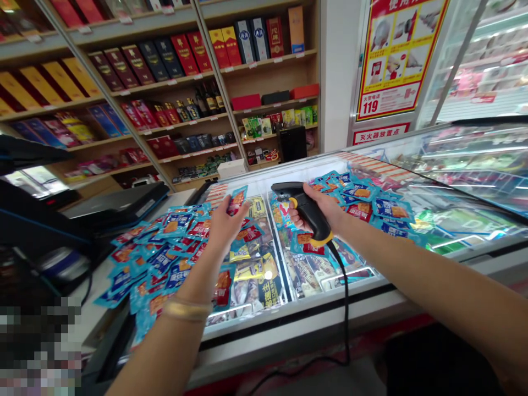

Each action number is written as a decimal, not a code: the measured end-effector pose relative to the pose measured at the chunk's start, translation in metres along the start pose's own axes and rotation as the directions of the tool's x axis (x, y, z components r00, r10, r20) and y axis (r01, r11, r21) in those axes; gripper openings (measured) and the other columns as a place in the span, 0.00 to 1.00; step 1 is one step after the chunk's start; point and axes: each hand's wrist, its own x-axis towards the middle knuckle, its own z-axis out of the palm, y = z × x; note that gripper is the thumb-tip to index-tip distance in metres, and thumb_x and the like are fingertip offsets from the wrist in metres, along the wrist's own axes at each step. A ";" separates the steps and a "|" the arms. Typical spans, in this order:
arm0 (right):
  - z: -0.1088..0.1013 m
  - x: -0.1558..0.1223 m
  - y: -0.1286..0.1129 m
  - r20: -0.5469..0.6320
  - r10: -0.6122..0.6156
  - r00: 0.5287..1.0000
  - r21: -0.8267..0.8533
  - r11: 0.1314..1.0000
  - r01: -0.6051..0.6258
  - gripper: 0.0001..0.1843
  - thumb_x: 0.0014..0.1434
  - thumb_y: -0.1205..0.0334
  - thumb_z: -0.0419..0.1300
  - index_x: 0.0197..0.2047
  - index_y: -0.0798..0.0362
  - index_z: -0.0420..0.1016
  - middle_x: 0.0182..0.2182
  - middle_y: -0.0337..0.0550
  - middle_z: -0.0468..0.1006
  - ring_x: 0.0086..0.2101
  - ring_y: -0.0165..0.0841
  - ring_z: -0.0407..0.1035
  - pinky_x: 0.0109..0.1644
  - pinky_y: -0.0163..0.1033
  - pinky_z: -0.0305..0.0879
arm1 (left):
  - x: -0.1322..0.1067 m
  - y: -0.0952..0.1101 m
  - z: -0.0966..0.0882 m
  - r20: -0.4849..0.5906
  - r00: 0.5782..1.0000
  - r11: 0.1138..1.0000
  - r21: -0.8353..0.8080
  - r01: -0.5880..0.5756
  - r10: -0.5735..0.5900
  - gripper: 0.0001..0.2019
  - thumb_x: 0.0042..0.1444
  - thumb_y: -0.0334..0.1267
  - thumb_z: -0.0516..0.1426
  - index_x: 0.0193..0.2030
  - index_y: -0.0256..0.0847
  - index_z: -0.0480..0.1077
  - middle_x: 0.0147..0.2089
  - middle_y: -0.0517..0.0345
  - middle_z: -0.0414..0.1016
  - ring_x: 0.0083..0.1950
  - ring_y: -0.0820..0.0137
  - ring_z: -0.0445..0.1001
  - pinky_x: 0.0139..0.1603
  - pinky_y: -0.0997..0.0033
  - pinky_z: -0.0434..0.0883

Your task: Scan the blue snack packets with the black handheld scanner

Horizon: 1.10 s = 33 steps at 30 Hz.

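Observation:
My right hand (325, 206) is wrapped round the grip of a black and yellow barcode scanner (311, 212), its head pointing left. A black cable runs down from the scanner's base. In my left hand (226, 223) a small blue and red snack packet (238, 199) is pinched between thumb and fingers, a little left of the scanner head. Below and left of this hand a big pile of similar snack packets (177, 223) covers the left end of the glass counter. A second pile of packets (363, 192) lies beyond and right of my right hand.
Under the glass top (289, 294) of the counter lie more packaged goods. Dark electronic equipment (119, 206) stands at the left. Behind are shelves (272, 77) of boxes and bottles, with a white box (231, 168) at the counter's back edge.

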 end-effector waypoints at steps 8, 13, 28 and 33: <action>0.038 0.056 0.044 0.053 0.092 0.994 0.127 0.987 -0.098 0.24 0.66 0.42 0.46 0.36 0.57 0.65 0.23 0.43 0.69 0.23 0.30 0.66 0.25 0.32 0.69 | 0.010 -0.052 -0.074 0.031 0.999 0.476 0.878 -0.043 0.033 0.33 0.57 0.59 0.49 0.62 0.38 0.66 0.69 0.38 0.55 0.71 0.41 0.46 0.66 0.35 0.44; 0.031 0.060 0.050 0.052 0.108 0.993 0.120 0.986 -0.114 0.24 0.66 0.43 0.46 0.35 0.56 0.65 0.23 0.44 0.69 0.23 0.30 0.66 0.26 0.32 0.69 | 0.005 -0.053 -0.071 0.028 0.999 0.491 0.870 -0.041 0.033 0.33 0.60 0.57 0.46 0.65 0.37 0.61 0.71 0.37 0.50 0.72 0.42 0.42 0.67 0.34 0.41; -0.036 -0.036 -0.043 -0.109 -0.162 0.981 0.040 0.985 0.167 0.28 0.65 0.39 0.41 0.35 0.55 0.65 0.24 0.44 0.67 0.24 0.30 0.63 0.24 0.34 0.67 | -0.047 0.042 0.066 0.806 0.551 0.805 0.174 -0.568 0.215 0.43 0.41 0.47 0.67 0.65 0.35 0.61 0.64 0.39 0.64 0.62 0.50 0.65 0.63 0.54 0.62; -0.046 -0.043 -0.041 -0.124 -0.180 0.976 0.093 0.977 0.192 0.28 0.65 0.38 0.40 0.34 0.54 0.65 0.22 0.43 0.66 0.23 0.30 0.62 0.23 0.32 0.65 | -0.054 0.038 0.071 0.841 0.487 0.799 0.117 -0.590 0.236 0.39 0.44 0.43 0.65 0.66 0.44 0.60 0.61 0.46 0.67 0.58 0.57 0.68 0.60 0.56 0.65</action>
